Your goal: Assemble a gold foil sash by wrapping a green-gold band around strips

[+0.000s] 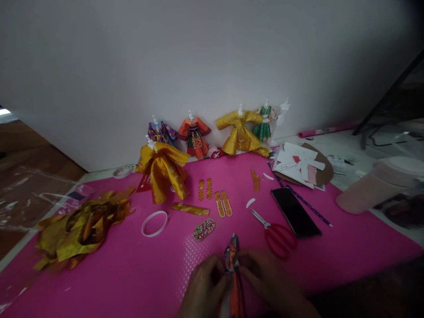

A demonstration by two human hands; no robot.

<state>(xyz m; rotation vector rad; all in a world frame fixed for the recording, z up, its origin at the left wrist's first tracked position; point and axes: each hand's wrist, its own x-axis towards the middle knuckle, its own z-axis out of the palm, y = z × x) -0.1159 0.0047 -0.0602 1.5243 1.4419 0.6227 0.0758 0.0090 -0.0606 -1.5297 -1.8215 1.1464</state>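
Near the bottom centre, a small orange and dark patterned cloth piece (232, 260) stands upright between my two hands. My left hand (206, 285) pinches its left side, and my right hand (261, 274) pinches its right side. The cloth's orange lower part runs down out of the frame. Just beyond it lies an oval case of coloured beads (204, 229). Red-handled scissors (278, 236) rest to the right, beside a black phone (296, 212). Flat orange strips (223, 204) lie farther up on the pink mat (132, 274).
Doll forms in small robes (240, 130) lean on the wall. Crumpled gold cloth (82, 225) and a white ring (154, 223) are on the left. Paper pieces (298, 163), a dark pencil (309, 206) and a pale tumbler (377, 183) sit on the right.
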